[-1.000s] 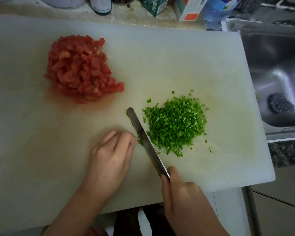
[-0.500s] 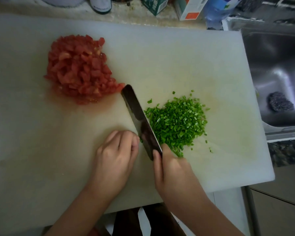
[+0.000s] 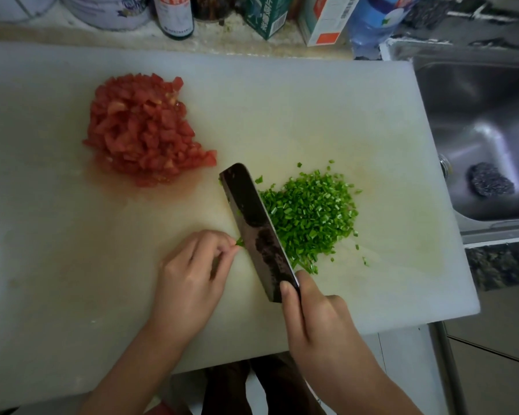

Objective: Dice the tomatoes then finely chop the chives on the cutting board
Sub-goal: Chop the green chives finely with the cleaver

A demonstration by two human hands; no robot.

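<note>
Right hand (image 3: pixel 315 313) nearest: fingers wrapped round the hidden handle of a knife (image 3: pixel 256 223), thumb laid on the blade's flat. Left hand (image 3: pixel 192 274) beside it, knuckles up, fingertips curled, pinching a small green scrap right at the blade. Blade broad, dark, mottled, rectangular, running diagonally away. Against its right side lie the chives (image 3: pixel 312 214), a loose mound of tiny bright-green bits with a few strays. Further left are the tomatoes (image 3: pixel 144 133), wet red cubes heaped in a pinkish juice stain. All on a thick white cutting board (image 3: pixel 357 115), smooth, faintly stained. Steel sink (image 3: pixel 477 130) at right. Bottle (image 3: pixel 176 16) and cartons (image 3: pixel 267 16) stand on the far surface.
</note>
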